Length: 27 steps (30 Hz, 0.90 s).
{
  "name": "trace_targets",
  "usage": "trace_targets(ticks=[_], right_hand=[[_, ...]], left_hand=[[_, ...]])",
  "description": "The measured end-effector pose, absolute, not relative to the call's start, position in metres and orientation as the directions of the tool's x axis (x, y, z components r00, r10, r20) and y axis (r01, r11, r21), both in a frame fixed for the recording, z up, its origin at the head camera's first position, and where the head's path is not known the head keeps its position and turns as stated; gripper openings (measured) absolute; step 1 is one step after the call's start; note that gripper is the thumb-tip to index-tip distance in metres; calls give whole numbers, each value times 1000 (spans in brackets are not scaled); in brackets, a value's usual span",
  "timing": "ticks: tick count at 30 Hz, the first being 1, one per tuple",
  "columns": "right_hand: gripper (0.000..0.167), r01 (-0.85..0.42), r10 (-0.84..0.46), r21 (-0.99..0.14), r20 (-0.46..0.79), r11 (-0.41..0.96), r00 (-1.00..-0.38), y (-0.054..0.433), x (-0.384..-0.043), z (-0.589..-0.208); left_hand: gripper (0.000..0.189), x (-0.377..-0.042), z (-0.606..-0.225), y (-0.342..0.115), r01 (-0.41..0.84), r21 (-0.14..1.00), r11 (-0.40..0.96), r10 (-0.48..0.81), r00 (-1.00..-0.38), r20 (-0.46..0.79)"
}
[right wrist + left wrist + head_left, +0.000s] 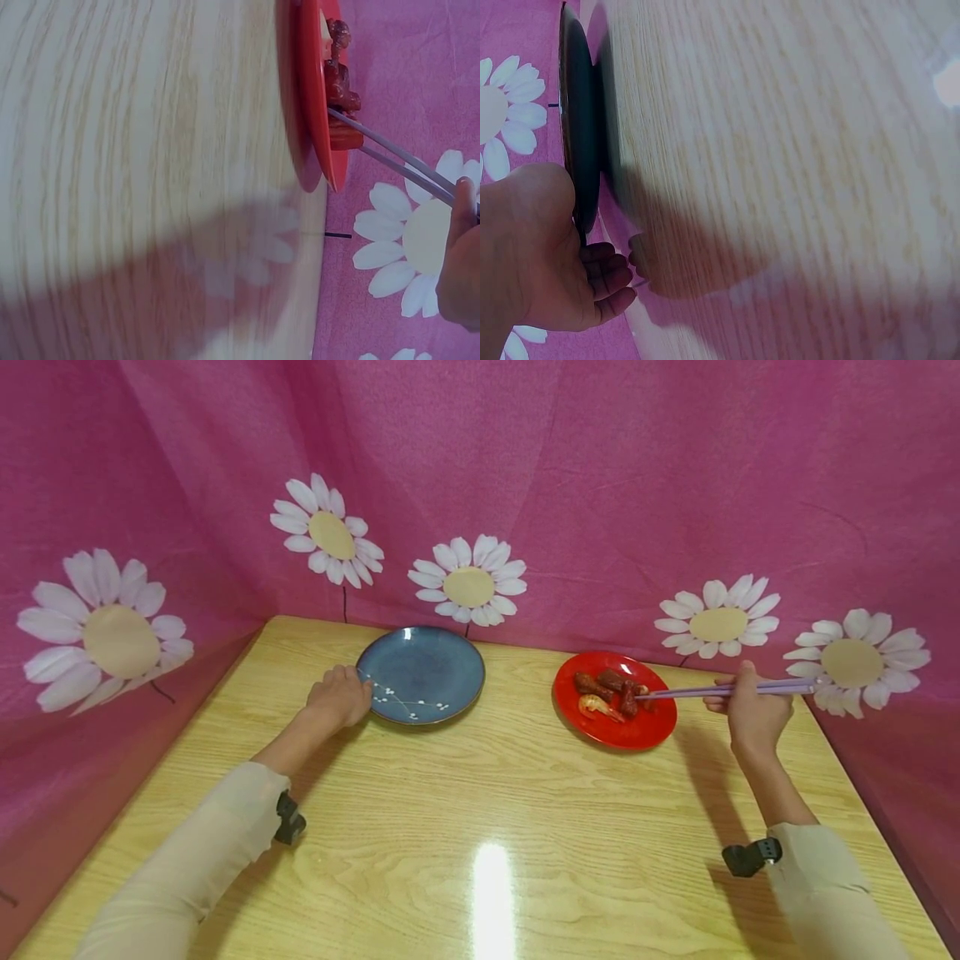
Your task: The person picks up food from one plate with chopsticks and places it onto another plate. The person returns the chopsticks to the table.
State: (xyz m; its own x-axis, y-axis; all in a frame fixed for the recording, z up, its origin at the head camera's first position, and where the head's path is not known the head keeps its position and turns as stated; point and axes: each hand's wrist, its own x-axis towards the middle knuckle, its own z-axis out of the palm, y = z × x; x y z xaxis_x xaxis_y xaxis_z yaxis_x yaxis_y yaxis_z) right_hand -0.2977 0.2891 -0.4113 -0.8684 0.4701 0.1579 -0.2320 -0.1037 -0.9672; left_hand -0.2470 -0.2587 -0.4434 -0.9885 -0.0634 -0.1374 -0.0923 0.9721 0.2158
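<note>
My left hand (pixel 339 697) holds the left rim of a round blue plate (pixel 423 668) with a white blossom pattern. In the left wrist view, the thumb side lies over the rim of the plate (pixel 582 127) and the fingers curl beneath it. Purple chopsticks (pixel 720 690) are gripped in my right hand (pixel 757 714). Their tips reach a reddish-brown food piece (pixel 628 702) on a red plate (pixel 648 727). The right wrist view shows the chopsticks (pixel 405 155) either side of a piece at the plate's edge. A shrimp (pixel 597 706) and other brown pieces (pixel 588 683) lie there too.
Both plates stand toward the back of a light wooden table (pixel 420 827). A pink cloth (pixel 585 510) with white daisies hangs close behind and along the sides. Dark wrist cameras (pixel 288 818) sit on both sleeves.
</note>
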Motion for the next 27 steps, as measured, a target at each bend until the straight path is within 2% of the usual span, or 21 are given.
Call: trace_targets(ticks=[6,11,18,27], right_hand=[[27,-224,472,-964,132,-144,-872,294,-299,-409],[36,-226,472,-968,148,-113,-869,298,-299,-409],[38,-250,464,-963,178,-98,-868,301,-296,-407],[37,-259,479,-950,148,-175,-865,302,-294,-409]], left_hand=[[52,-247,-442,-259,-90,219,972,-60,-988,-142],[52,-246,-442,-258,-90,221,971,-59,-988,-141],[52,-246,-442,-259,-92,217,972,-62,-988,-140],[52,-246,-443,-259,-83,218,972,-52,-988,-146]])
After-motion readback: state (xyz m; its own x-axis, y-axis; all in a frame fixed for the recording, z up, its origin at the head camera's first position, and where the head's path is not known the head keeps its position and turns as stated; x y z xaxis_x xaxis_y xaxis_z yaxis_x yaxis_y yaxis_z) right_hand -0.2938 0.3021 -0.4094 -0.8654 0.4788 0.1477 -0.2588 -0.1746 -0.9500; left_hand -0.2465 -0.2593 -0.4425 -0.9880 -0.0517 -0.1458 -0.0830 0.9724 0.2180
